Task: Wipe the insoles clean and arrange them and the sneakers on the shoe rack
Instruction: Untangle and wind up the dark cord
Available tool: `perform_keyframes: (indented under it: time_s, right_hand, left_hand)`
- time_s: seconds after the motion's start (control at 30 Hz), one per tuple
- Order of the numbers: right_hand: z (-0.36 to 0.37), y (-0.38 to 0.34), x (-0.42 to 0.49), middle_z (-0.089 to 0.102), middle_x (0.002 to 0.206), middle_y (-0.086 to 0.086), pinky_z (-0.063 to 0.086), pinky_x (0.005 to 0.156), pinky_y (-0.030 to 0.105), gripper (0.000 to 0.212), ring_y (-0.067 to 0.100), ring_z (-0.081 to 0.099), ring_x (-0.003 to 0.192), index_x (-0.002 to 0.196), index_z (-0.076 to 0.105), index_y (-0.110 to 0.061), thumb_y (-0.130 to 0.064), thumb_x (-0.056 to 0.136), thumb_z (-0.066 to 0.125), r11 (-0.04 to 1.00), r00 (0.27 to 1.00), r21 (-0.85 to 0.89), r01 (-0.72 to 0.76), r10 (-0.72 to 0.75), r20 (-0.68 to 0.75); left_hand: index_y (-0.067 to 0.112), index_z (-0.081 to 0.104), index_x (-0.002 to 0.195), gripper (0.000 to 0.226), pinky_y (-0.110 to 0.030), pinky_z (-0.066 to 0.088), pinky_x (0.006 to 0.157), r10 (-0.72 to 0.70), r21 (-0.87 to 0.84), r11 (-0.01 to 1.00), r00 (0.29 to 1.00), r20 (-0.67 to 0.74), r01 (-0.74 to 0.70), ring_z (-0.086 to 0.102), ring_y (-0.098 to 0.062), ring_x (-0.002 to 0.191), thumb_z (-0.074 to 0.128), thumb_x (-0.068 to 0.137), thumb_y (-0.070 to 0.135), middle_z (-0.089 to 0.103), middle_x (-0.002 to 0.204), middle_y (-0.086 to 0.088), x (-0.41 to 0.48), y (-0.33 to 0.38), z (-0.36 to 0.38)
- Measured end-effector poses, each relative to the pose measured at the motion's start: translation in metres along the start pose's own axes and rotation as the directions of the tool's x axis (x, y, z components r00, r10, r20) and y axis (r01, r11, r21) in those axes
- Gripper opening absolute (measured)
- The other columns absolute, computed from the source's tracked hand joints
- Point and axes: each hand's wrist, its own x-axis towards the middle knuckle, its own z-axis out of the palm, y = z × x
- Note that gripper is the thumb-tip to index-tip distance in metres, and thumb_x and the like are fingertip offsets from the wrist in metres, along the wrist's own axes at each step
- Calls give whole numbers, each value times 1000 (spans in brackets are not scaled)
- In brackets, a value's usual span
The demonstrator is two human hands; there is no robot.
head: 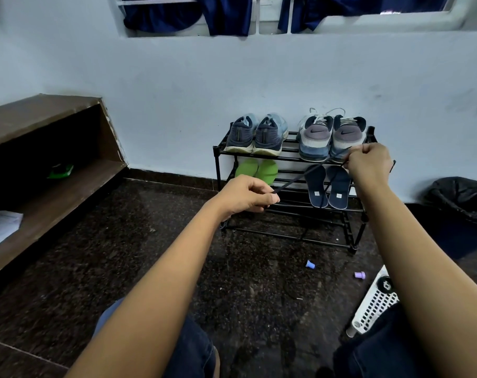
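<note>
- Before the shoe rack (216, 159), we stretch a dark shoelace (293, 181): left hand (248, 196) pinches one end, right hand (368, 162) grips the other.
- Blue sneakers (256, 135) and Nike sneakers (331, 135) sit on top; green insoles (256, 169) and navy insoles (327, 186) sit below.
- We judge the lace limp and light, best held near its ends.

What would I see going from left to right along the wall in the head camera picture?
From the left: wooden shelf unit → dark blue sneakers → grey and white sneakers → black bag. The green insoles and navy insoles lie right below the sneakers, so they are left out.
</note>
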Motion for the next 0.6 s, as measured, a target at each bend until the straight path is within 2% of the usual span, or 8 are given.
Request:
perform_keyframes:
  time_s: [0.07,0.13,0.27,0.33,0.43,0.5,0.53,0.6]
  right_hand:
    - [0,0,1,63,73,19,50,62,36,37,29,55,68,85,62,10,-9,63,39,1000,1000,4,-15,15,-3]
    - [-1,2,4,61,70,17,49,59,36,42,27,54,65,85,62,11,-10,58,38,999,1000,17,-28,28,-8]
    - [1,9,16,61,68,15,50,55,39,42,26,54,61,81,63,10,-12,58,36,994,996,68,-85,85,-5]
    - [2,12,22,65,76,18,48,57,38,35,26,56,65,79,65,5,-15,63,41,990,992,60,-126,125,26]
    - [3,12,18,62,85,16,50,70,37,11,24,53,74,82,62,-6,-11,77,55,986,968,-140,-91,121,222]
    - [5,8,6,60,83,13,43,66,30,7,21,51,74,84,61,-7,-8,78,64,978,926,-208,27,53,373]
    - [9,6,-2,61,87,10,43,65,27,14,21,53,78,91,62,-9,-6,78,68,984,883,-165,59,26,469]
    - [15,-2,-22,62,103,12,48,71,24,32,19,57,90,110,59,-5,5,80,66,999,721,13,52,-46,691]
  left_hand:
    - [7,73,80,12,-26,58,76,-12,7,1000,1000,-16,12,64,-12,84,78,80,18,65,95,-10,0,-1,0]
    - [0,72,80,23,-23,57,76,-18,17,1000,1000,-26,18,65,-11,88,77,81,22,69,97,-12,1,-2,0]
    - [2,71,80,33,-14,50,68,-23,30,999,999,-22,24,61,3,72,67,90,33,69,71,7,-3,3,0]
    - [6,68,80,31,-17,50,69,-37,-39,999,999,6,37,61,0,69,62,93,33,68,71,7,-3,5,1]
    - [11,65,77,28,-26,56,77,-60,-186,980,997,53,69,67,-10,77,58,95,32,69,77,-1,-4,8,2]
    - [12,65,78,27,-30,58,80,-74,-262,961,995,68,89,69,-15,80,57,96,31,70,78,-2,-3,10,3]
    - [12,66,80,27,-30,58,79,-78,-291,952,994,72,95,69,-16,79,56,97,30,70,77,-2,-3,11,3]
    - [12,66,83,25,-29,59,76,-82,-345,933,994,76,104,69,-14,75,54,98,28,70,76,-1,-4,13,4]
